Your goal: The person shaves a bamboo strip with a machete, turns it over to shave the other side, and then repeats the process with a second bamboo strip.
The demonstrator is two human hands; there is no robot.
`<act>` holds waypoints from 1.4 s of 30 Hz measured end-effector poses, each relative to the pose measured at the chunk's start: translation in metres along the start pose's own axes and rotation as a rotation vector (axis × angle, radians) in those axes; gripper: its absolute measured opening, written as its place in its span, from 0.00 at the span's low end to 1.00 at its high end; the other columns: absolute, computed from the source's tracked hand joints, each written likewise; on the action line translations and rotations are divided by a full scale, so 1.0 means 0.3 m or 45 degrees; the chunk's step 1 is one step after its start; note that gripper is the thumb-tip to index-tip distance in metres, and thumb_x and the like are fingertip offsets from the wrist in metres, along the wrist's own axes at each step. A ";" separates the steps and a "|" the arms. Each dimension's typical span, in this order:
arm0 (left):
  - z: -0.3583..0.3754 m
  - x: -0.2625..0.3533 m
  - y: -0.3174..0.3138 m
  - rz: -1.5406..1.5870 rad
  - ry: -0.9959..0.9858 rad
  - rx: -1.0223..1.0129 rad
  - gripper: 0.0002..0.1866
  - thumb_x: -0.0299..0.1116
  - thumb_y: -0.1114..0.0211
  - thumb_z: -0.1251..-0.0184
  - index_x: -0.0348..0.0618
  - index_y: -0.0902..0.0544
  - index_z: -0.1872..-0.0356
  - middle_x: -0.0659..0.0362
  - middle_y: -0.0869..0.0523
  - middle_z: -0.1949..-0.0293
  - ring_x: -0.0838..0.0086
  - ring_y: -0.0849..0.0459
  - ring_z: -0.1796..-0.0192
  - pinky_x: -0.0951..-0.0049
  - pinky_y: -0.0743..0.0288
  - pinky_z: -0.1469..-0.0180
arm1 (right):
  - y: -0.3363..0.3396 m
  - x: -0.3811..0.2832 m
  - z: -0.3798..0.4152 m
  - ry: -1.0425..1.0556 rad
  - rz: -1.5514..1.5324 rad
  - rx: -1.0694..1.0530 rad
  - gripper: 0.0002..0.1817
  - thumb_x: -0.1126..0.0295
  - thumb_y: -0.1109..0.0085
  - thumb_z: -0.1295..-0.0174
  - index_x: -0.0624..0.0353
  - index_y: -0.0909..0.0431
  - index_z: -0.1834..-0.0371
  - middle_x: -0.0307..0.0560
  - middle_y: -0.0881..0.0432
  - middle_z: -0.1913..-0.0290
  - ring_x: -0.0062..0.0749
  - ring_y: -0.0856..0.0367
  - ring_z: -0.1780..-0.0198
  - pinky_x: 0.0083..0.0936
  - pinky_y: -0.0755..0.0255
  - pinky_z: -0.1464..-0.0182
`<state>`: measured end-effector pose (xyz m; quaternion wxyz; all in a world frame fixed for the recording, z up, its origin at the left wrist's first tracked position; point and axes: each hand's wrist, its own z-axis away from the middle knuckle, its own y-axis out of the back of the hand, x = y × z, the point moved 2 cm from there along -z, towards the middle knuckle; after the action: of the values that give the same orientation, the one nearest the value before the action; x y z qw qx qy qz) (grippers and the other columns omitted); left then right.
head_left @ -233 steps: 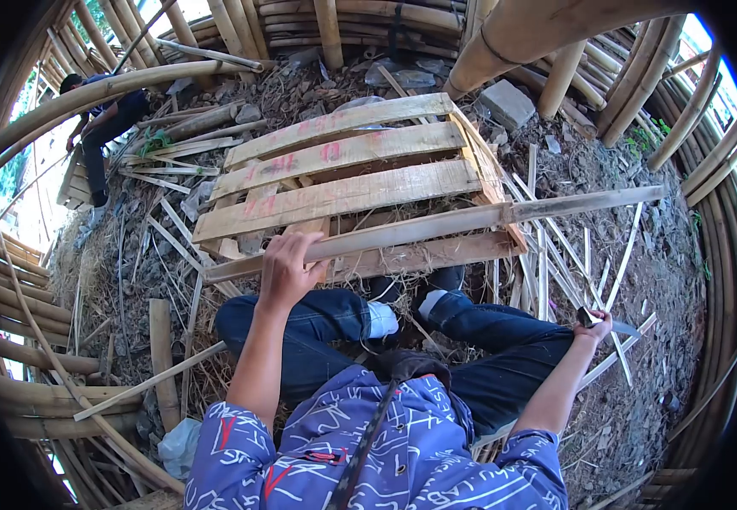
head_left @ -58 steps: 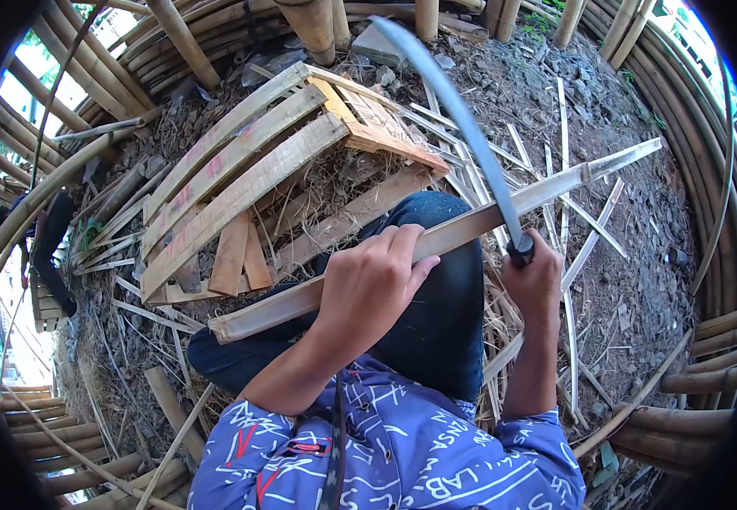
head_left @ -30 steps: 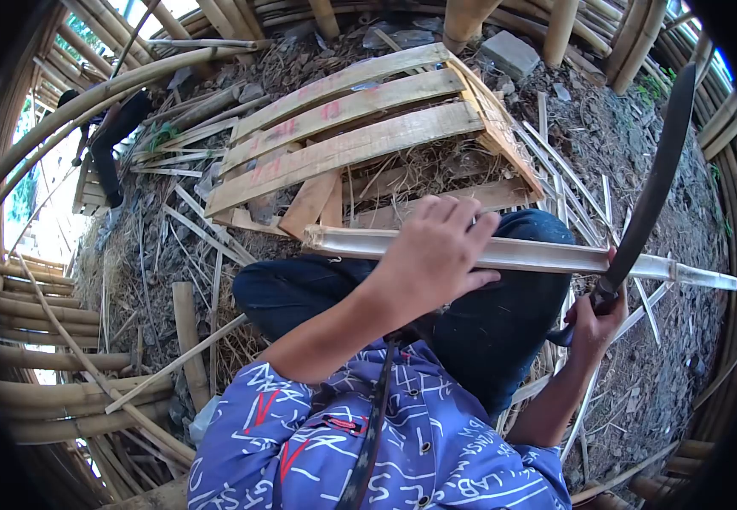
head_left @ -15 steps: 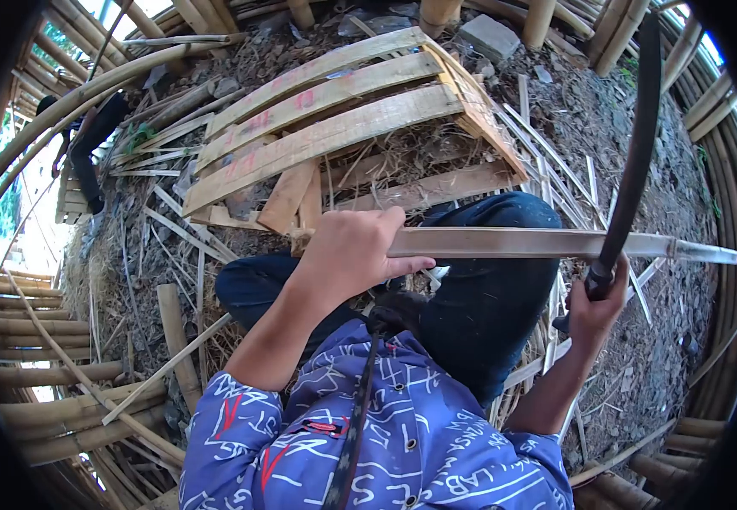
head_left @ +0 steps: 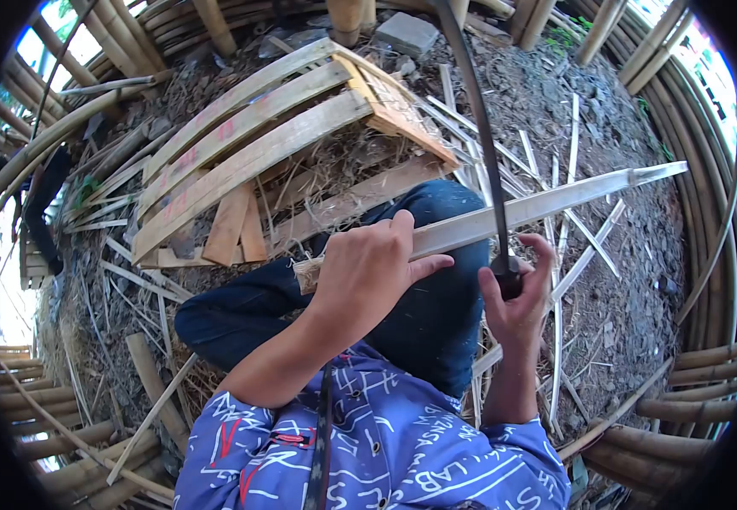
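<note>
A split bamboo strip [head_left: 572, 197] slants across in front of my lap, its far right end raised. My left hand [head_left: 361, 265] is closed around it near the rough left end, thumb stretched along the lower edge. In my right hand [head_left: 523, 308] is the handle of a machete, the thumb and fingers curled about it. The machete's long dark blade [head_left: 477, 110] points up and away from me, crossing over the middle of the strip in this view. My bent knee [head_left: 441, 204] in dark trousers lies beneath the strip.
A slatted wooden crate [head_left: 249, 149] lies on its side ahead. Thin bamboo slivers [head_left: 574, 136] are strewn over the dirt. A grey block [head_left: 406, 34] sits at the back. Bamboo pole walls [head_left: 708, 221] surround me. Another person's dark-clothed leg [head_left: 41, 212] shows at far left.
The machete has slid left along the strip, nearer my left hand. The strip has gone from almost level to tilted, right end up. My view has turned toward the right.
</note>
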<state>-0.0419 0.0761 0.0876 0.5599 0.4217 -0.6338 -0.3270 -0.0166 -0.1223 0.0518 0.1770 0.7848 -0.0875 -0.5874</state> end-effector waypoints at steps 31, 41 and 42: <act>-0.015 0.085 -0.032 -0.225 0.029 -0.182 0.24 0.56 0.42 0.33 0.40 0.26 0.67 0.50 0.16 0.74 0.57 0.13 0.70 0.61 0.20 0.70 | 0.004 0.077 -0.099 -0.111 0.512 -0.126 0.26 0.52 0.24 0.53 0.67 0.19 0.68 0.55 0.19 0.79 0.49 0.16 0.75 0.34 0.25 0.72; -0.029 0.096 -0.046 -0.204 0.018 -0.177 0.24 0.55 0.42 0.33 0.40 0.25 0.66 0.52 0.16 0.74 0.58 0.13 0.70 0.62 0.19 0.70 | 0.027 0.124 -0.128 -0.240 0.086 -0.241 0.19 0.59 0.24 0.50 0.67 0.18 0.75 0.40 0.23 0.85 0.17 0.26 0.80 0.23 0.33 0.77; -0.026 0.094 -0.048 -0.205 0.013 -0.157 0.24 0.55 0.42 0.33 0.40 0.25 0.66 0.53 0.16 0.74 0.58 0.13 0.70 0.63 0.19 0.70 | 0.034 0.144 -0.134 -0.237 0.089 -0.242 0.19 0.59 0.24 0.50 0.67 0.18 0.75 0.40 0.23 0.85 0.17 0.26 0.80 0.23 0.33 0.77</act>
<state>-0.0324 0.0449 0.0884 0.5599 0.4377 -0.5738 -0.4071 0.0350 -0.1395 0.0271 0.2621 0.7029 -0.0747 -0.6570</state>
